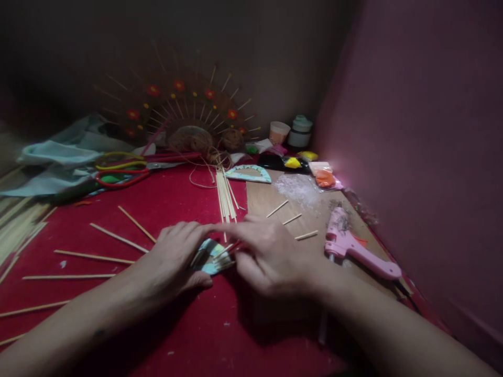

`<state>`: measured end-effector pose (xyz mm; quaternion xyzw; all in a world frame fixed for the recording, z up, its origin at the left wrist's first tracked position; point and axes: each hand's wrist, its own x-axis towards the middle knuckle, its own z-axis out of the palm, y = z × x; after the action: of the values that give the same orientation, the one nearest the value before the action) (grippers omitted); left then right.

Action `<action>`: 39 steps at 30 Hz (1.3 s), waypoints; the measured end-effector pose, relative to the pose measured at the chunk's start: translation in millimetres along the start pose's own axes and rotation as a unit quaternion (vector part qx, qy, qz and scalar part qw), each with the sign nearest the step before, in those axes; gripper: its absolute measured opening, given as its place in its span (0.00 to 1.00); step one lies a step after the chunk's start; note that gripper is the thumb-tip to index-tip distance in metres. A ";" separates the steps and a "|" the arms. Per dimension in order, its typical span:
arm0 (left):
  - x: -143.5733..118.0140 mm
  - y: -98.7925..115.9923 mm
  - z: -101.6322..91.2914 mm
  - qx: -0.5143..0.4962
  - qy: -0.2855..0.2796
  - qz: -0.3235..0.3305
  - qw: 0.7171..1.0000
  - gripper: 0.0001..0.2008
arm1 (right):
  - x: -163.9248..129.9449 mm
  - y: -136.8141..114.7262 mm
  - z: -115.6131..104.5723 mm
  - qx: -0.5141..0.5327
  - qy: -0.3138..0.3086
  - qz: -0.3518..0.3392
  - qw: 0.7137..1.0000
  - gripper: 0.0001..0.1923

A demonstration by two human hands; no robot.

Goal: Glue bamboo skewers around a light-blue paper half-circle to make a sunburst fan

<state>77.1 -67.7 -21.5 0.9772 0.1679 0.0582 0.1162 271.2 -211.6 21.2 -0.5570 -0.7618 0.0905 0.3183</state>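
A small pale-blue patterned piece (212, 269) lies on the red surface in the middle, partly covered by my hands. My left hand (176, 251) is closed over its left side, thumb along the near edge. From the right, my right hand (267, 251) reaches in with curled fingers and thumb, pinching a thin wooden stick (223, 251) at the piece; a reddish bit shows by the fingertips. Several sticks (120, 240) fan out to the left beyond my left hand. More stick ends (292, 219) show past my right hand. Both hands hide much of the piece.
A pink glue gun (346, 246) lies on the cardboard (259, 196) at right. Behind are a bundle of sticks (225, 196), a pale-blue half ring (249, 173), twine (215, 157), scissors (123, 175), clay packets (325, 178), a cup (279, 132) and a flower-decorated stick fan (178, 86).
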 end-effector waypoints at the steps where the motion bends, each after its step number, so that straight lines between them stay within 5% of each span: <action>1: 0.0 2.4 -1.9 0.005 -0.005 -0.001 1.000 0.30 | -0.4 1.8 -1.1 0.031 0.018 0.017 0.999 0.26; 21: 6.9 37.5 -29.5 -0.006 -0.091 -0.056 0.994 0.25 | -9.8 9.8 25.3 -0.078 -0.019 -0.109 0.991 0.32; 32: 0.7 19.7 -6.8 0.019 -0.001 0.021 1.000 0.30 | -11.3 6.8 29.0 -0.116 -0.030 -0.118 0.986 0.34; 39: 1.8 23.6 -11.4 0.012 -0.027 -0.001 1.000 0.29 | -12.9 10.4 28.6 -0.104 -0.001 -0.110 0.988 0.34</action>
<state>84.5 -86.3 -4.6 0.9796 0.1660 0.0301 0.1091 264.9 -213.3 -11.2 -0.4994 -0.8241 -0.0243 0.2662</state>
